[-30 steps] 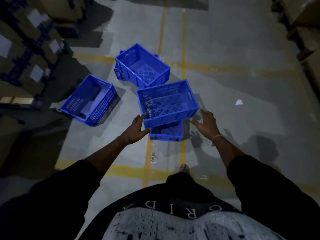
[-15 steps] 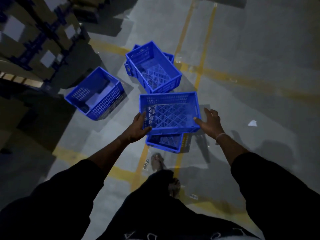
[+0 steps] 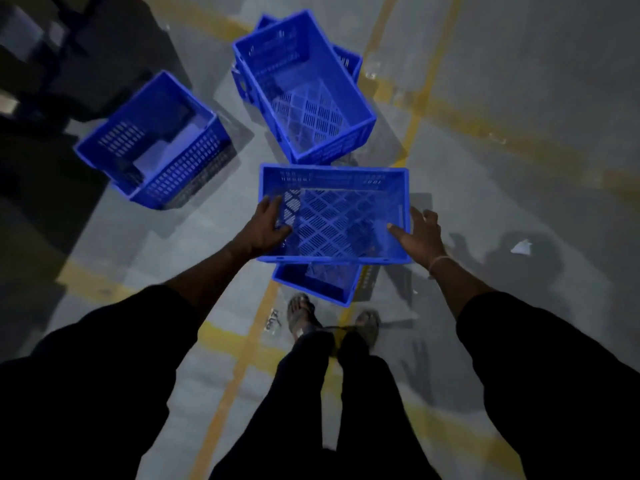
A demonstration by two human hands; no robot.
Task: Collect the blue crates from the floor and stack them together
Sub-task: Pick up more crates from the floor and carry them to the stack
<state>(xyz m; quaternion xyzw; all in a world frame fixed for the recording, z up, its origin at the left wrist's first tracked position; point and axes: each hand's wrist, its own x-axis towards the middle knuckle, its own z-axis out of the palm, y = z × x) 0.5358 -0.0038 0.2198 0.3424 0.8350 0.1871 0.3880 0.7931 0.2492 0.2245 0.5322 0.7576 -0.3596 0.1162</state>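
A blue slatted crate (image 3: pixel 334 188) is held in front of me, its open top facing up. My left hand (image 3: pixel 265 225) grips its left wall, thumb inside. My right hand (image 3: pixel 419 235) grips its right wall, thumb inside. Directly beneath it a second blue crate (image 3: pixel 317 284) stands on the floor, mostly hidden. Farther off, another crate (image 3: pixel 304 88) sits skewed on top of one more crate (image 3: pixel 346 58). A separate crate (image 3: pixel 152 143) lies tipped at the left.
The grey concrete floor (image 3: pixel 502 188) carries yellow painted lines (image 3: pixel 420 95). My sandalled feet (image 3: pixel 329 318) stand just behind the lower crate. A white scrap of paper (image 3: pixel 521 247) lies to the right. Dark shelving with boxes (image 3: pixel 41 46) fills the upper left.
Both hands have closed in on the crate's side walls, thumbs now inside. I have stepped closer, and the crate sits squarer over the one below.
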